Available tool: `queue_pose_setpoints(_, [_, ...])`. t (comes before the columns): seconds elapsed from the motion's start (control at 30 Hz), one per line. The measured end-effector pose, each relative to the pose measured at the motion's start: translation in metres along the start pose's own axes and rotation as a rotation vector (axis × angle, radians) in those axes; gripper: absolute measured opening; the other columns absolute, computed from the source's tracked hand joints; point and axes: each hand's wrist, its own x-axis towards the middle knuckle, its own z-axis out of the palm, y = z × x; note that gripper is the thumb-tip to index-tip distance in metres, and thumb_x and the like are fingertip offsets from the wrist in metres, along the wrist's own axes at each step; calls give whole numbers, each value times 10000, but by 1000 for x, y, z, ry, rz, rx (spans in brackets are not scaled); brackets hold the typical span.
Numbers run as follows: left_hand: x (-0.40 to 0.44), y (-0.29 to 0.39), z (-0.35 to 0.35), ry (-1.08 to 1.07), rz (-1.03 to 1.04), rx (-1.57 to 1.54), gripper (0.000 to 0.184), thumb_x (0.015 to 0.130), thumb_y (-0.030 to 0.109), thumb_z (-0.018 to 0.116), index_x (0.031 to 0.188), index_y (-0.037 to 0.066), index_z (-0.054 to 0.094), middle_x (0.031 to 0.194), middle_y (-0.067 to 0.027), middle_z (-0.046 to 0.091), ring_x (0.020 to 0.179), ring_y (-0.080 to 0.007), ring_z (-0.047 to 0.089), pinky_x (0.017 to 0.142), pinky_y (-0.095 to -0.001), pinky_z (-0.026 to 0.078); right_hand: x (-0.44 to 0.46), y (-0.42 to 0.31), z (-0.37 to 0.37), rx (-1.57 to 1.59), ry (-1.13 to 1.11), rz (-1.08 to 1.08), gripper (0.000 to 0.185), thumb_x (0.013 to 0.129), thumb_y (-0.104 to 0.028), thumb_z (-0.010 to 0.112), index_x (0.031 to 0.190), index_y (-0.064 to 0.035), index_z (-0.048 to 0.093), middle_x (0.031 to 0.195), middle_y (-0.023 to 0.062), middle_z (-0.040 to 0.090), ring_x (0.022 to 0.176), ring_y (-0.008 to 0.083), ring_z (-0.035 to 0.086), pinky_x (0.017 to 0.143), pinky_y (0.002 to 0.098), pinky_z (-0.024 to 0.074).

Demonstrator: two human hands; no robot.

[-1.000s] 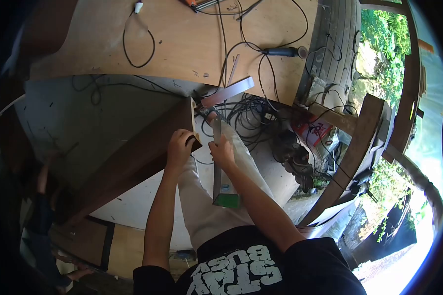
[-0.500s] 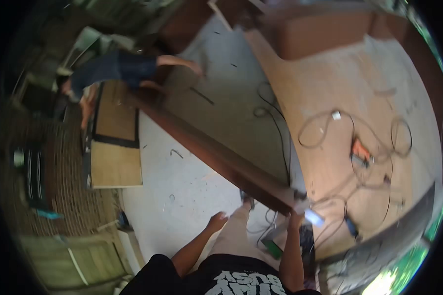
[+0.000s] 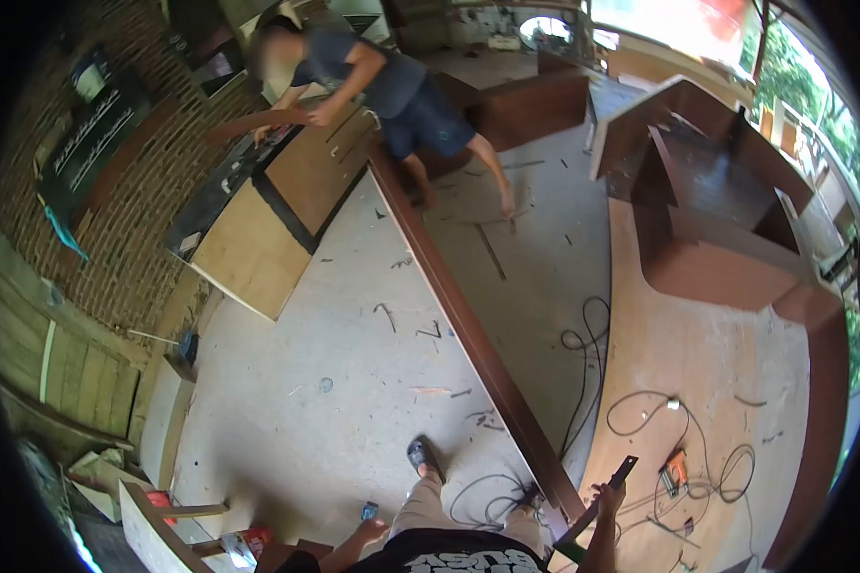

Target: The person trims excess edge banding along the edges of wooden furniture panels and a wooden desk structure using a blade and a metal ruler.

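Observation:
My right hand is closed around a long, narrow dark tool with a small hole near its top end. A green part shows at its lower end; its exact kind is unclear. Just beside that hand is the near end of a long reddish-brown board, which runs away across the floor. At lower centre, my left hand has its fingers closed on a small blue-and-dark object, too small to name.
A person by a pale wooden cabinet handles a brown strip. On the plywood sheet lie an orange power tool and looping cables. Brown furniture frames stand at right. Scraps litter the floor.
My view has shifted and steadied. The dark tool in my right hand now points up and away. The other person has gone from bending over to standing more upright with a brown strip.

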Motion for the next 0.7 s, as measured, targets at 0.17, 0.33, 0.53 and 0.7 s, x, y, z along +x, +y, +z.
queue_pose_setpoints(0.17, [-13,-15,-74,94,-205,-556,420,797,405,516,636,21,565,572,-124,587,541,-241,592,533,-373,473,-31,-17,104,-365,-272,-123,220,738,37,472,952,-11,487,600,110,571,434,203,545,374,310,425])
queue_pose_setpoints(0.33, [27,-83,-179,516,149,-100,302,793,327,563,686,46,592,733,-153,628,704,-271,616,608,-400,475,-66,-42,215,-627,-451,-404,467,805,-19,468,1262,-42,371,614,118,590,437,159,546,345,284,423])
queue_pose_setpoints(0.53, [-141,60,-464,1107,741,-1189,187,889,142,524,1047,49,561,1077,-58,560,993,-132,498,903,-308,407,-136,-138,306,-778,-617,-396,524,776,-4,503,1282,-31,370,774,173,601,547,215,594,424,332,492])
queue_pose_setpoints(0.7, [-297,121,-556,1863,668,-201,455,937,315,342,1192,-32,491,1160,-163,531,1090,-270,501,950,-395,364,-39,-63,335,-673,-999,-802,505,730,50,495,1223,-19,414,840,204,609,569,256,607,437,361,487])
